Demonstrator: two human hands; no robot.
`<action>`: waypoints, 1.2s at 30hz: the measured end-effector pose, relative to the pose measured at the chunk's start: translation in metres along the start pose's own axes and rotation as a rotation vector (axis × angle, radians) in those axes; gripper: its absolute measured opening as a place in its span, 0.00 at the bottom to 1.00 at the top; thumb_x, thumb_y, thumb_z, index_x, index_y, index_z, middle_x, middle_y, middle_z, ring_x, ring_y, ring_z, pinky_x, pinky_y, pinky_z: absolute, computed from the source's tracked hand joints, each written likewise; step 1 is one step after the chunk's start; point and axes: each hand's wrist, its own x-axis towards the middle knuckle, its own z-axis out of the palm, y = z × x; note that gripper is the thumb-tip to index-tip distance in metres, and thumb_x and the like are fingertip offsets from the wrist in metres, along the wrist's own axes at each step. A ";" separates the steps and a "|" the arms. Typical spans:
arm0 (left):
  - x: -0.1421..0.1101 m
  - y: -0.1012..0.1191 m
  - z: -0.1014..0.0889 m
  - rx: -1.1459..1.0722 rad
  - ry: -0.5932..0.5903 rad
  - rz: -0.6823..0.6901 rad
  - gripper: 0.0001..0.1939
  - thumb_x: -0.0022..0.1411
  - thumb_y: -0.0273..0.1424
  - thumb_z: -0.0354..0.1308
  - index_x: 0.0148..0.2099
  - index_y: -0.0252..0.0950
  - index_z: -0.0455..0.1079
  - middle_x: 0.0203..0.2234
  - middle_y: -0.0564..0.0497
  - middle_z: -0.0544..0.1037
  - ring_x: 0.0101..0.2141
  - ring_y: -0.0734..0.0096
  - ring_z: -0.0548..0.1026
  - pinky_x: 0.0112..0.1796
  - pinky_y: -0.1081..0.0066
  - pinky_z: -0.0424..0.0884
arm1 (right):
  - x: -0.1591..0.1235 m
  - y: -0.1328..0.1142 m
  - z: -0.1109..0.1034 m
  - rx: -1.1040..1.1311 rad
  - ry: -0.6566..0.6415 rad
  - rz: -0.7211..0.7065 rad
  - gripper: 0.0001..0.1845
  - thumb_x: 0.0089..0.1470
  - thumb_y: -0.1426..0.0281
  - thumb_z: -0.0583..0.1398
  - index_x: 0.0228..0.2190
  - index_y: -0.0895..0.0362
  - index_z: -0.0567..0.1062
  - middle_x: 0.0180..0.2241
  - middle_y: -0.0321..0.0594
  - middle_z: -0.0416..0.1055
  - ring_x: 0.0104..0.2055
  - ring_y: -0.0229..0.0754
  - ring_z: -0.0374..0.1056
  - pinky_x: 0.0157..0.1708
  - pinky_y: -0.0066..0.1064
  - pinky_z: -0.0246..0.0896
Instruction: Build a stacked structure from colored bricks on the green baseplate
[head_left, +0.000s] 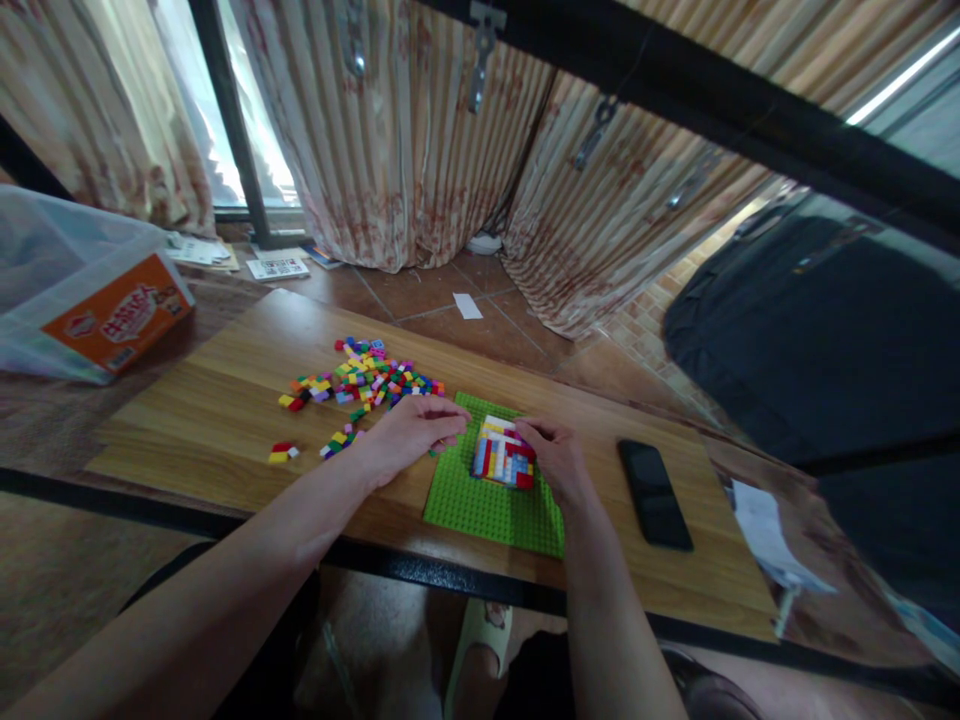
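A green studded baseplate (495, 517) lies on the wooden table. On its upper middle sits a block of toy building bricks (501, 462), in rows of white, yellow, red and light blue. My left hand (416, 432) hovers at the plate's left edge, apart from the block. Its thumb and fingers curl together, and whatever is between them is too small to make out. At the block's right side, my right hand (553, 458) has its fingertips closed on the upper right edge; part of the grip is hidden. Loose coloured bricks (367, 378) are heaped beyond my left hand.
A black phone (655, 494) lies right of the plate. Several stray bricks (282, 453) are on the table's left part. A clear plastic bin (82, 290) with an orange label stands at far left. A black metal bar (675, 90) crosses above, before the curtains (420, 140).
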 end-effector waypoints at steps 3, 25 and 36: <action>0.000 -0.001 0.000 0.008 -0.015 0.011 0.11 0.52 0.33 0.60 0.37 0.31 0.74 0.25 0.52 0.74 0.24 0.78 0.67 0.27 0.74 0.60 | 0.000 -0.001 0.000 0.020 -0.006 0.007 0.16 0.40 0.59 0.66 0.28 0.57 0.81 0.28 0.39 0.78 0.29 0.39 0.71 0.30 0.29 0.64; 0.002 -0.001 -0.001 0.041 -0.020 0.018 0.10 0.54 0.32 0.59 0.37 0.31 0.74 0.22 0.53 0.72 0.23 0.79 0.66 0.26 0.75 0.59 | -0.008 -0.004 -0.002 0.054 -0.108 0.045 0.24 0.40 0.55 0.66 0.36 0.58 0.79 0.31 0.39 0.78 0.29 0.39 0.71 0.31 0.30 0.65; 0.004 -0.006 -0.001 0.125 -0.003 0.037 0.12 0.53 0.34 0.59 0.37 0.31 0.74 0.20 0.54 0.71 0.23 0.77 0.66 0.27 0.73 0.61 | -0.006 -0.002 0.000 0.051 -0.077 0.026 0.22 0.39 0.56 0.67 0.34 0.58 0.79 0.30 0.40 0.78 0.29 0.41 0.72 0.32 0.32 0.67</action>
